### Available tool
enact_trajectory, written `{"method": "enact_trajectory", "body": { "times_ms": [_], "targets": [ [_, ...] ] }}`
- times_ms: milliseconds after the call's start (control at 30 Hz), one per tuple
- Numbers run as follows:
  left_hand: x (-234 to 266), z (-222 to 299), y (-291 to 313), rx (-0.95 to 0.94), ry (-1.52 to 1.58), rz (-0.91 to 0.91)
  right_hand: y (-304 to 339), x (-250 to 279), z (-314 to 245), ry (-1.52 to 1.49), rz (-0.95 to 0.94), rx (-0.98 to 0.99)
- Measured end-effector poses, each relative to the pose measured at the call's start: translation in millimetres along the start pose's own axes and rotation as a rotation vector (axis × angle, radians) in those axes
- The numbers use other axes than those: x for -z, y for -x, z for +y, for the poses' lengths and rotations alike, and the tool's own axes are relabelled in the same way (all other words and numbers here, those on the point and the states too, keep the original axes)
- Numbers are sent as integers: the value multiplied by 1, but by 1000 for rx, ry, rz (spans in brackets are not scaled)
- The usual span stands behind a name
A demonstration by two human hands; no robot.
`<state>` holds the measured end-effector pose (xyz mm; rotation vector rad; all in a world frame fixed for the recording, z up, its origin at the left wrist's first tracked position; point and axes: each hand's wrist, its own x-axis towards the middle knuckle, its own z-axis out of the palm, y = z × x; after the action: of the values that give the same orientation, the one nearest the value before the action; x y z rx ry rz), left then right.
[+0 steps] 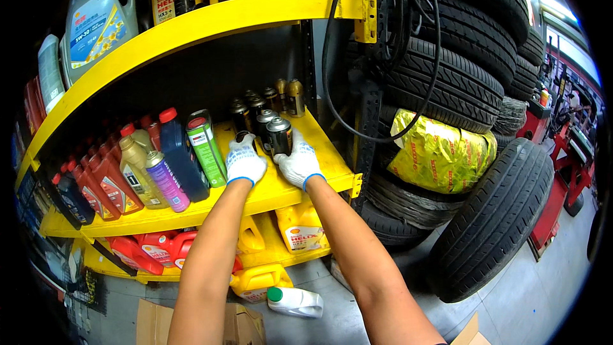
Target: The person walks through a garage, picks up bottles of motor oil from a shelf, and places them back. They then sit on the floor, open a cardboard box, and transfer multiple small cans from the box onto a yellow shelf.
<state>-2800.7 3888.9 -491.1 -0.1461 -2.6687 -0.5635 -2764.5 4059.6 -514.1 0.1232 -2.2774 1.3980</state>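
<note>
Both my hands wear white knit gloves with blue cuffs and are at the front of a yellow shelf (325, 169). My right hand (299, 163) is closed round the side of a black can with a silver top (279, 135), the nearest of a cluster. To its left, my left hand (245, 161) has its fingers bent in beside a dark can (241, 116); what lies within them is hidden. Another silver-topped can (265, 121) stands between and behind the hands. Several more dark cans and a gold-coloured can (295, 97) stand behind.
Left of my hands stand a green-and-white tin (207, 150), a dark blue bottle (182, 153), a purple can (167, 182) and several red bottles. A yellow shelf beam (255, 14) arches above. A cable (327, 70) hangs beside stacked tires (440, 83). A white bottle (297, 301) lies below.
</note>
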Motion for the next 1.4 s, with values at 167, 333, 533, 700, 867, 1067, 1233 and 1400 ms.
{"method": "enact_trajectory", "body": {
  "times_ms": [167, 333, 533, 700, 867, 1067, 1233, 1400],
  "targets": [
    [10, 7, 14, -50, 75, 141, -1, -7, 5, 58, 33, -15],
    [41, 20, -14, 34, 185, 181, -1, -6, 2, 88, 13, -20],
    [2, 6, -5, 88, 207, 238, -10, -15, -5, 165, -50, -19],
    [-24, -25, -5, 183, 121, 84, -31, -35, 2, 270, -50, -36],
    [-31, -10, -37, 377, 271, -17, -45, -38, 12, 315, 7, -77],
    [-48, -29, -97, 170, 201, -78, -43, -34, 1, 240, 72, -161],
    [-41, -18, -112, 461, 1388, -129, -54, -32, 4, 218, 88, -146],
    [-44, -38, -110, 356, 891, -218, -55, -41, 2, 227, 44, -116]
  ]
}}
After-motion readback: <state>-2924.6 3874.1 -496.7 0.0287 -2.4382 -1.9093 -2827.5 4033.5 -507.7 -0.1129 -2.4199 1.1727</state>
